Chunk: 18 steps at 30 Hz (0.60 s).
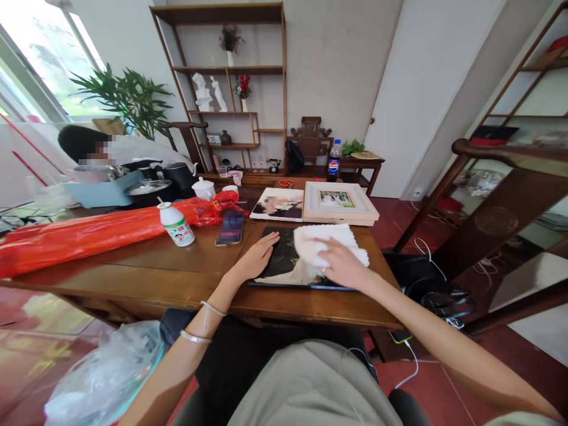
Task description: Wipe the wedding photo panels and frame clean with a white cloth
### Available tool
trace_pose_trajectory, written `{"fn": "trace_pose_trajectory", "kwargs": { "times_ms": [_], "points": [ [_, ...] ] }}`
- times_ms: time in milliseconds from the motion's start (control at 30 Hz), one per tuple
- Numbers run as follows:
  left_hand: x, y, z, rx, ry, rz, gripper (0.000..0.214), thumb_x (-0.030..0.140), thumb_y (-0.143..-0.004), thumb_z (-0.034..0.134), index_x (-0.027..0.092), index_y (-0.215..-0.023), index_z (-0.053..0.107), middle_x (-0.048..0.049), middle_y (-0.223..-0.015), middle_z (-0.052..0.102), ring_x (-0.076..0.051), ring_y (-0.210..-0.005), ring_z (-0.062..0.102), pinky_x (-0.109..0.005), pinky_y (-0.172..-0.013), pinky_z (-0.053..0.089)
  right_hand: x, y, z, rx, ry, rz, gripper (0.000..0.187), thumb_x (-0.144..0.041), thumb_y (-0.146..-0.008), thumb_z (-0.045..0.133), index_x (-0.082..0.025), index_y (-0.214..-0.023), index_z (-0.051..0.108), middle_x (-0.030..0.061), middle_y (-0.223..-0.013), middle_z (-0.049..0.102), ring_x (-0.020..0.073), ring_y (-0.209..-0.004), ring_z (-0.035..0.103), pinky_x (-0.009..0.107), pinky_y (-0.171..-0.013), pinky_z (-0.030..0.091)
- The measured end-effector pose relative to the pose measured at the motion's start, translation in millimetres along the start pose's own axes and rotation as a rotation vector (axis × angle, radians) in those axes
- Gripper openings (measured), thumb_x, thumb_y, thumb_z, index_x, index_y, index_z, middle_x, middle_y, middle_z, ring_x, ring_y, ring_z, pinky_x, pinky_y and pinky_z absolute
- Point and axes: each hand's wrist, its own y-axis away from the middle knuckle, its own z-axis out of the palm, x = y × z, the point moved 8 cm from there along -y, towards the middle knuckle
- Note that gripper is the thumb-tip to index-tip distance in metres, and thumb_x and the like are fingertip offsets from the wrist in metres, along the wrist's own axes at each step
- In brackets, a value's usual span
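Observation:
My left hand [257,257] lies with its fingers stretched out on the left edge of a dark picture panel [279,260], which shows a pale dress-like shape along its lower part. A white towel [348,239] covers the panel's right side. My right hand [341,263] grips the towel's near left part and presses it against the panel; its fingers are a little blurred. Behind the panel lie a smaller picture print [277,204] and a white-framed photo [339,198].
On the wooden table [177,278] are a phone [229,228], a white bottle [176,225], a long red plastic-wrapped bundle [97,231] and orange-handled scissors [287,183]. A cola bottle [333,161] stands behind. A person [142,151] leans low at the back left.

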Motion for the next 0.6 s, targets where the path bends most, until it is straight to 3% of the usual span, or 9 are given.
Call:
{"fn": "trace_pose_trajectory", "kwargs": {
  "times_ms": [100,167,233,300,467,533,600],
  "points": [
    [0.4,-0.1,0.0,0.003,0.004,0.004,0.044,0.025,-0.091,0.027,0.014,-0.128,0.047,-0.0078,-0.140,0.041,-0.018,-0.132,0.033,-0.039,-0.112,0.025,48.9,-2.4,0.4,-0.016,0.134,0.168,0.024,-0.019,-0.082,0.046,-0.011,-0.095,0.065,0.0203,-0.118,0.057,0.0297,-0.116,0.047,0.046,-0.097,0.034],
    [0.9,-0.2,0.1,0.004,0.003,0.004,0.044,0.025,-0.091,0.027,0.014,-0.128,0.048,-0.0077,-0.140,0.041,-0.019,-0.132,0.034,-0.040,-0.111,0.025,56.4,2.1,2.1,-0.040,0.185,0.223,0.025,-0.019,-0.082,0.046,-0.010,-0.096,0.065,0.0212,-0.119,0.056,0.0309,-0.118,0.046,0.047,-0.096,0.034],
    [1.1,-0.4,0.4,0.004,-0.001,-0.001,0.044,0.025,-0.091,0.027,0.013,-0.128,0.048,-0.0081,-0.140,0.042,-0.019,-0.131,0.034,-0.040,-0.111,0.025,41.6,10.0,3.9,-0.041,0.206,0.236,0.025,-0.017,-0.080,0.049,-0.011,-0.098,0.065,0.0207,-0.130,0.047,0.0323,-0.123,0.039,0.049,-0.099,0.029],
    [1.0,-0.4,0.5,0.005,-0.004,-0.008,0.044,0.025,-0.091,0.027,0.013,-0.127,0.048,-0.0082,-0.139,0.042,-0.019,-0.131,0.034,-0.039,-0.111,0.025,10.2,19.1,7.0,-0.044,0.190,0.201,0.027,-0.016,-0.077,0.052,-0.013,-0.100,0.065,0.0184,-0.138,0.040,0.0333,-0.128,0.032,0.052,-0.103,0.023],
    [1.0,0.3,0.7,0.008,0.002,0.007,0.044,0.026,-0.091,0.028,0.015,-0.128,0.048,-0.0068,-0.139,0.042,-0.018,-0.132,0.034,-0.038,-0.111,0.025,-74.7,40.1,15.4,-0.094,0.040,-0.081,0.023,-0.021,-0.072,0.058,-0.015,-0.092,0.067,0.0154,-0.146,0.027,0.0334,-0.134,0.017,0.053,-0.107,0.013],
    [0.7,0.6,0.9,0.006,0.005,0.010,0.044,0.026,-0.091,0.027,0.014,-0.128,0.048,-0.0075,-0.139,0.042,-0.018,-0.132,0.033,-0.038,-0.111,0.025,-83.8,46.6,14.3,-0.095,0.005,-0.154,0.021,-0.021,-0.071,0.057,-0.015,-0.088,0.067,0.0143,-0.147,0.025,0.0311,-0.136,0.014,0.051,-0.109,0.012],
    [0.5,0.7,0.9,0.005,0.005,0.006,0.044,0.026,-0.091,0.028,0.013,-0.128,0.048,-0.0084,-0.139,0.042,-0.018,-0.132,0.033,-0.038,-0.111,0.025,-72.9,50.6,10.1,-0.069,0.005,-0.130,0.020,-0.017,-0.069,0.056,-0.015,-0.086,0.067,0.0134,-0.146,0.028,0.0282,-0.135,0.017,0.048,-0.109,0.013]
  ]
}}
